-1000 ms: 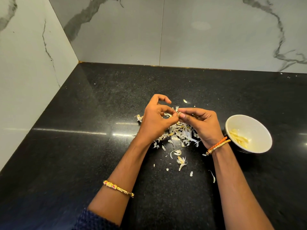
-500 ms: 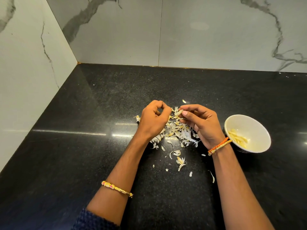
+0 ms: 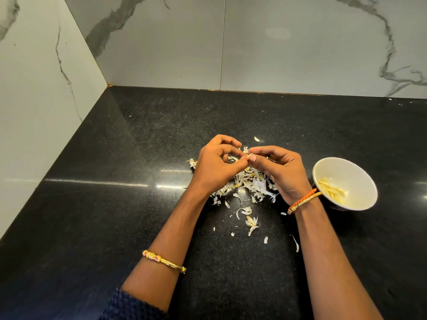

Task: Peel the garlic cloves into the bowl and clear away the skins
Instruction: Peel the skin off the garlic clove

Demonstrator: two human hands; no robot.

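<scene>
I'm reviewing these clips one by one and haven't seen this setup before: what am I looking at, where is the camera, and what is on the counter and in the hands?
There is no machine here. A person works with bare hands, and one wide-angle camera worn on their head looks forward and down, so the arms enter from the bottom edge. The left hand and right hand meet above a black counter, both pinching a small garlic clove between their fingertips. Under and around them lies a heap of papery skins, with loose bits scattered nearer the person. To the right stands a white bowl holding peeled cloves. Marble-look walls close the corner behind.
</scene>
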